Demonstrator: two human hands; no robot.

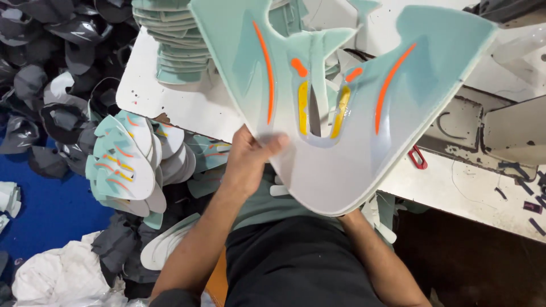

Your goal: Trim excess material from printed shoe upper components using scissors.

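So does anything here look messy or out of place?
Small dark scraps lie scattered on the white table at right, and grey cut pieces sit in a loose heap at left. The mint shoe upper in hand looks intact.

Panel: mint green at the upper wings, fading to pale grey-white at the lower curve; two long orange curved stripes, two short orange dashes, two yellow bars beside the centre slot. Stacked panels: same mint, white, orange and yellow scheme. Pile: dark grey and black pieces. Floor: blue. Table: white. Clip: red.
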